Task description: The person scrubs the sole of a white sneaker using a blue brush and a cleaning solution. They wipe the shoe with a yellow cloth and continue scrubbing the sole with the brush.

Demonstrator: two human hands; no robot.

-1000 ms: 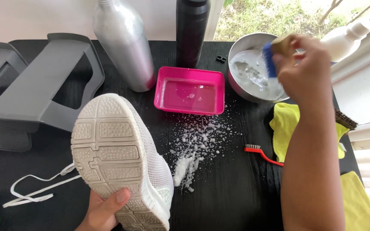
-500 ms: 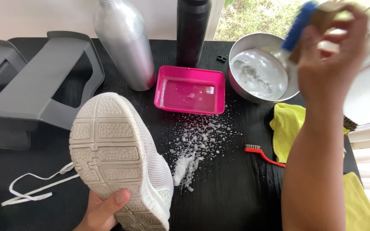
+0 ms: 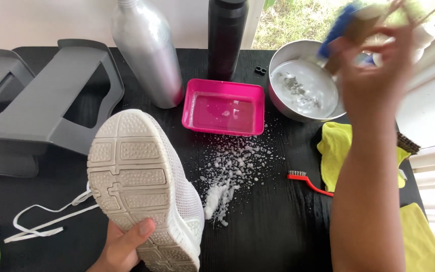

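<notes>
One white mesh sneaker (image 3: 144, 189), sole up, sits low left on the black table (image 3: 268, 236), gripped at the heel by the left hand (image 3: 122, 247). Two bottles stand behind: one silver (image 3: 147, 53), one black (image 3: 226, 38). One pink rectangular tray (image 3: 224, 107), one round steel bowl (image 3: 303, 83). The blurred right hand (image 3: 376, 73) clasps one blue-bristled brush (image 3: 348, 22) above that bowl.

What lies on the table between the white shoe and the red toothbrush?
In the head view, white foam splatter on bare black table lies between the white shoe and red toothbrush.
</notes>
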